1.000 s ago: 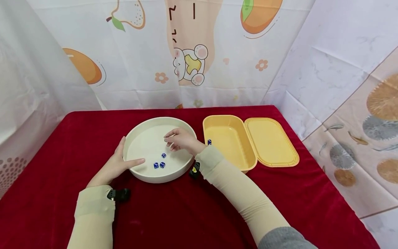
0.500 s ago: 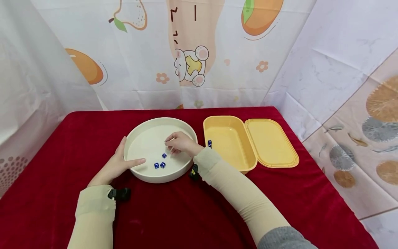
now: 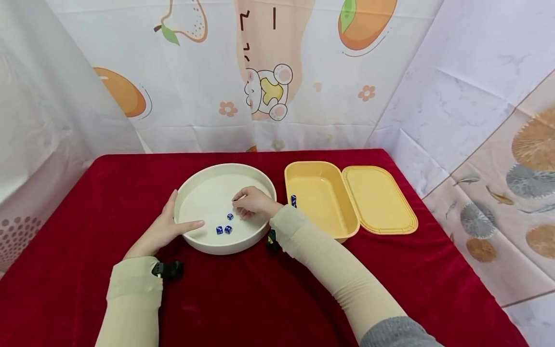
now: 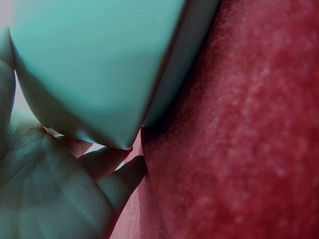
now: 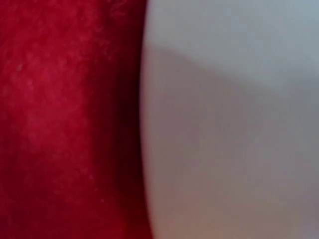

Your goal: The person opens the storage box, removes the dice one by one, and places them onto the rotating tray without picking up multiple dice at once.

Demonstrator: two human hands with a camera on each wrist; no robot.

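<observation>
In the head view a round white tray (image 3: 208, 193) stands on the red cloth. My left hand (image 3: 162, 229) holds its left side, thumb over the near rim and fingers along the outer wall. The left wrist view shows those fingers (image 4: 119, 184) at the tray's wall. Inside the tray, my right hand (image 3: 256, 202) is lowered with its fingers bent and tips close together near the floor; I cannot tell whether they pinch anything. Three blue dice lie just left of it: one die (image 3: 230, 217) behind, a die (image 3: 219, 230) and another die (image 3: 228, 230) side by side in front.
A yellow box (image 3: 318, 193) stands right of the tray, partly behind my right forearm. Blue dice (image 3: 293, 198) show at its left inner wall. Its flat yellow lid (image 3: 379, 200) lies against its right side. A printed curtain (image 3: 191, 96) hangs behind the table.
My right hand has come down slightly toward me in the tray, and its fingers have drawn closer together. The left hand, the tray and the three dice keep their places.
</observation>
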